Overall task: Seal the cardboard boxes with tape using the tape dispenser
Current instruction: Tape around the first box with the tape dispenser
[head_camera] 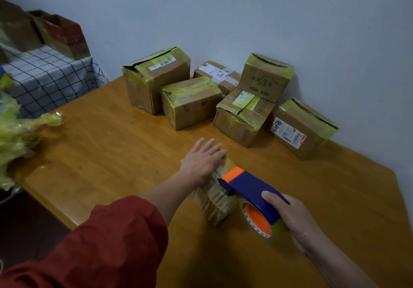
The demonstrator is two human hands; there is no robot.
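Nearest, the right hand [292,218] is wrapped around the handle of a blue plastic tape dispenser with an orange cutter guard and orange-cored roll of clear tape [250,196], its cutter end resting on a small, worn brown cardboard box [214,200] that lies on the orange-brown wooden table [111,153]. The left hand [201,160], in a rust-red sleeve [107,243], lies flat with fingers spread on the far end of that box, pinning it, not gripping. The box looks light and soft-walled, so it would likely slide or buckle under the dispenser unless pressed down from above near the seam; holding it by its top face seems the safest. The dispenser is rigid and best held by its handle, as now. Further left sits a crumpled heap of yellow-green used tape [17,135]. Against the pale wall stand six taped cardboard boxes [190,102], some seams gaping. Far left, a checked cloth [49,77] covers a surface
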